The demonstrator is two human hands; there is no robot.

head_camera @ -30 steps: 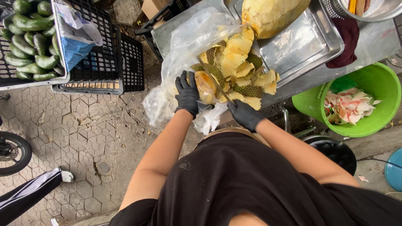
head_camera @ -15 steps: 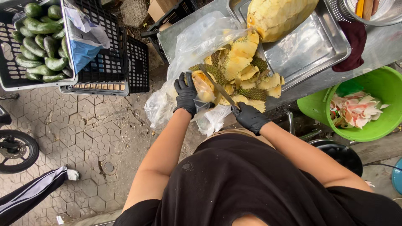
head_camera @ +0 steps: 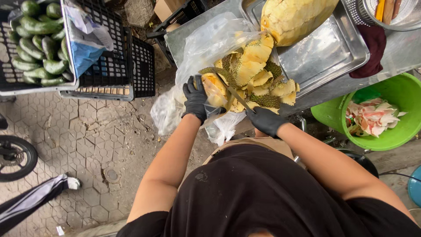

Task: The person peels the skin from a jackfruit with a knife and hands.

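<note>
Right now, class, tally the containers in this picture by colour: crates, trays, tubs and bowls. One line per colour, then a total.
Black plastic crates: 3
Silver metal tray: 1
Silver metal bowl: 1
Green plastic tubs: 2
Total: 7
The gloved left hand and right hand work at jackfruit pieces beside the tray.

Outdoor street fruit stall, not a kitchen. Evidence: hexagonal paving [head_camera: 66,145] underfoot, black plastic crates [head_camera: 114,57] stacked with green cucumbers [head_camera: 37,39], steel table [head_camera: 408,48] with metal tray [head_camera: 324,52], big peeled jackfruit [head_camera: 294,17], green tub [head_camera: 394,109] of scraps, a wheel [head_camera: 15,158] parked alongside.
</note>
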